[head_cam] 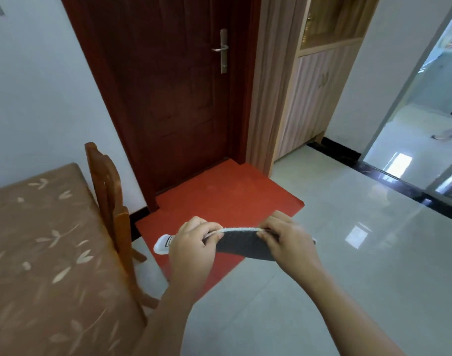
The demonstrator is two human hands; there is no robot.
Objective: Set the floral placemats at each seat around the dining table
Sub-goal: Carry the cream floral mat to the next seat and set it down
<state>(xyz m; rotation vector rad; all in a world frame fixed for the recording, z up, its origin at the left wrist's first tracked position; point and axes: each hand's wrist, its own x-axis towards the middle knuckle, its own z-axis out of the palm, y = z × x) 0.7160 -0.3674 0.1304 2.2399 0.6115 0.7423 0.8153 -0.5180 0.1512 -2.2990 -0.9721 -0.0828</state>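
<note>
Both my hands hold a stack of placemats (pixel 241 244) in the air above the floor, to the right of the table. Only the dark grey underside and a pale top edge show; no floral side is visible. My left hand (pixel 192 249) pinches the stack's left end and my right hand (pixel 286 240) pinches its right end. The dining table (pixel 42 253), under a brown cloth with a leaf print, fills the lower left. A wooden chair (pixel 112 201) stands tucked against its right side.
A red floor mat (pixel 219 199) lies before a dark red door (pixel 173 86). A white shoe tip (pixel 163 244) shows under the stack. Glossy tiles spread right. A cabinet (pixel 317 86) stands beyond, and someone's legs (pixel 450 129) show through the far-right doorway.
</note>
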